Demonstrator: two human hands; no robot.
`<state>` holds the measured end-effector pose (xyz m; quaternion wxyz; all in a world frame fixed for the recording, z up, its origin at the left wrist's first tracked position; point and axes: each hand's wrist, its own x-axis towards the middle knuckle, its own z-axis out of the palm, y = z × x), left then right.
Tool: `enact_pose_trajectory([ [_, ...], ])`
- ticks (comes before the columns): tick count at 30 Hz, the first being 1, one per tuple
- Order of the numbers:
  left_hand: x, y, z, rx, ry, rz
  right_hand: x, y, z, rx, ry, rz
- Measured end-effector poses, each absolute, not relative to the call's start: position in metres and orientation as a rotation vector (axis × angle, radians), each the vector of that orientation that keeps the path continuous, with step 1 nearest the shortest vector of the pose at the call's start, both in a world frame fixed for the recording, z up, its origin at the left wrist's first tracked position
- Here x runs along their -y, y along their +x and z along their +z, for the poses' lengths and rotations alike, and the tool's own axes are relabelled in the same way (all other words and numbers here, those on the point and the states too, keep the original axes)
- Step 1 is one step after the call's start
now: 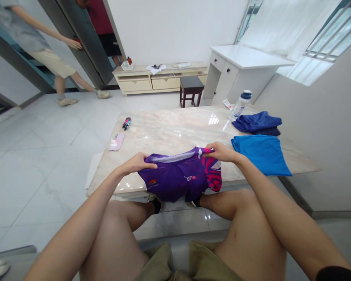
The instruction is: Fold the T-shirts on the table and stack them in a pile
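Observation:
A purple jersey with pink patterned sleeve and small logos hangs between my two hands, partly over the front edge of the marble-topped table. My left hand is closed on the jersey's left shoulder, thumb on top of the cloth. At the opposite shoulder, my right hand pinches the fabric near the pink part. The pale inside of the neckline shows between them. To the right of my right hand lies a folded bright blue garment, and behind it a folded dark blue garment.
On the table stand a water bottle, a bundle of pens and a blurred pink item. Beyond are a dark stool, a low cabinet and a white desk. Two people are near the doorway at left.

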<state>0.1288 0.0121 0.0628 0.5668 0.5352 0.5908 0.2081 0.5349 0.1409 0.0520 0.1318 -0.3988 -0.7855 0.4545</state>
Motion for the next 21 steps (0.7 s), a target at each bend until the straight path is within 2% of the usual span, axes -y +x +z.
enact_pose_trajectory([
  [3,-0.011,0.131,0.062,-1.422,1.312,0.522,-0.144,0.533,0.05,2.291,-1.137,1.196],
  [7,-0.012,0.139,0.066,-1.466,1.339,0.761,-0.143,0.525,0.049,2.261,-1.05,1.141],
  [16,-0.02,0.142,0.074,-1.523,1.407,1.097,-0.12,0.491,0.053,1.916,-1.015,1.848],
  [18,-0.02,0.142,0.074,-1.539,1.385,1.103,-0.115,0.487,0.054,1.881,-1.041,1.899],
  [21,-0.019,0.141,0.072,-1.545,1.359,1.107,-0.115,0.482,0.053,1.87,-1.125,1.793],
])
